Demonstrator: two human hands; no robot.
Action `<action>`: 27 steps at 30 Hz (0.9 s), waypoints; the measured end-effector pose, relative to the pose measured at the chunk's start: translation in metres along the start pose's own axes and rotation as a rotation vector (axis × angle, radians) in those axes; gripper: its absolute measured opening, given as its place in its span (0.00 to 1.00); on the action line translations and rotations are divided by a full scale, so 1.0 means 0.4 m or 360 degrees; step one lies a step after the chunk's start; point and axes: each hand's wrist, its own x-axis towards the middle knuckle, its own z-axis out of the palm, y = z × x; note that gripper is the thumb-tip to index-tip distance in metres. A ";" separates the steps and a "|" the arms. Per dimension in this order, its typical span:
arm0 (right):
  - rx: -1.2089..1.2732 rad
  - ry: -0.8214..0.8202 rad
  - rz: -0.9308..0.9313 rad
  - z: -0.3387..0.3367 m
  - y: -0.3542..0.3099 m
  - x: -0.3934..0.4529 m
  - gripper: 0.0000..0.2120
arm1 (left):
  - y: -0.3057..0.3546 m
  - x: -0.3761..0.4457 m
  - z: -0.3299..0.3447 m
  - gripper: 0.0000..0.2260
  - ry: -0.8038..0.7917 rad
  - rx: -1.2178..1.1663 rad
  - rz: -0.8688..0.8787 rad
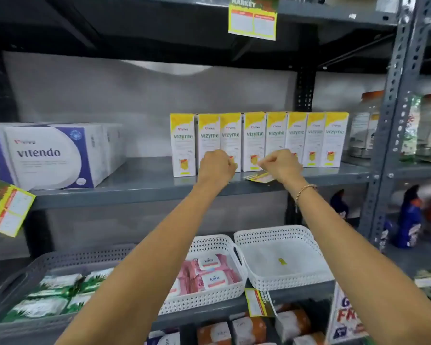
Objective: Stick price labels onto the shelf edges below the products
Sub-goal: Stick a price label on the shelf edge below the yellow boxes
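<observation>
A row of several yellow-and-white Vizyme boxes (256,140) stands on the grey middle shelf (144,188). Both my hands are raised to the shelf front below them. My right hand (281,164) pinches a yellow price label (259,176) that lies flat at the shelf edge. My left hand (217,166) is closed just to the left of the label, its fingertips hidden; whether it touches the label I cannot tell. Other yellow-green labels hang from the shelf edge at the far left (6,211), from the top shelf (253,17) and from the lower shelf (259,302).
Purple-and-white Vitendo boxes (52,155) sit at the left of the same shelf. Below are a grey basket of green packs (52,292), a white basket of pink Kara wipes (209,272) and a white basket (281,255) holding only a small yellow scrap. A perforated steel upright (388,120) stands at the right.
</observation>
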 end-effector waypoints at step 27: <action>-0.0152 -0.0522 0.0138 0.011 0.095 0.192 0.30 | 0.046 0.047 0.111 0.18 -0.0114 0.0015 -0.0437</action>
